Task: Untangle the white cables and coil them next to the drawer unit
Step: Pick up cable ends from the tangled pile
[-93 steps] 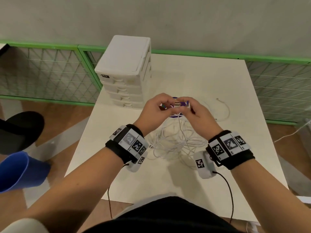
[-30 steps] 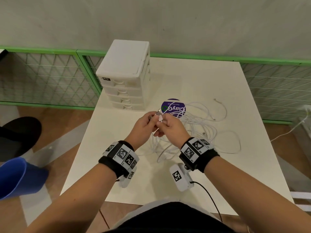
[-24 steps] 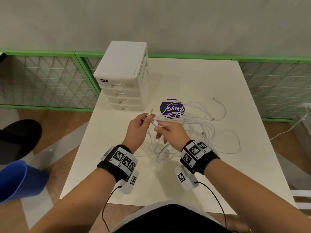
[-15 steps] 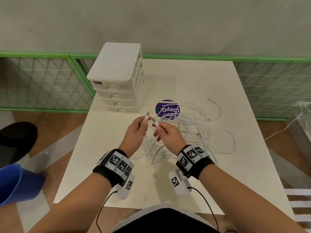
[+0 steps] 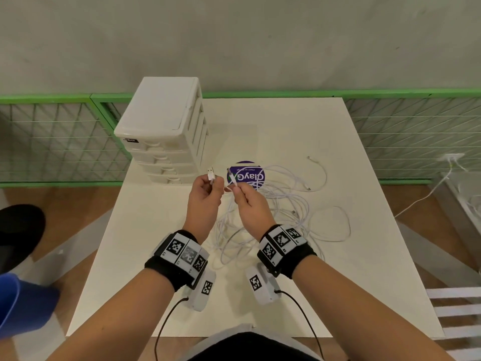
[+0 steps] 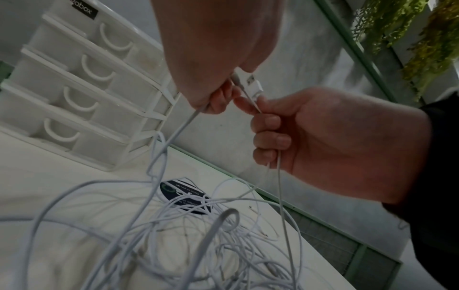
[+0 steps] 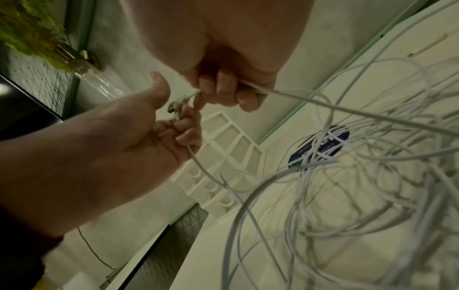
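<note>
Holding one plug end apiece, both hands are hovering just in front of the drawer unit (image 5: 166,131), above the desk (image 5: 145,230). The left hand (image 5: 205,196) is pinching a cable just below its USB plug (image 5: 210,174), fingers (image 6: 221,100) curled round the lead. The right hand (image 5: 250,204) is gripping a second lead near its plug, with its fingers (image 7: 218,86) clenched on it. Both leads are trailing down into the white cables (image 5: 281,204), which are lying in a loose heap to the right of the drawer unit and partly covering a round purple sticker (image 5: 246,175).

To do this step well, I would judge that the person should be working one lead at a time: keeping its plug pinched, feeding it back through each loop it crosses, and lifting gently so that the heap is loosening rather than drawing into a knot. Pulling both ends apart hard is likely to be tightening the crossings.

How many cables are making up the heap is hard to tell, since the strands are overlapping and blurring in both wrist views. Whether the two held ends belong to one cable is also unclear. The near part of the heap is hiding behind the right wrist in the head view.
</note>
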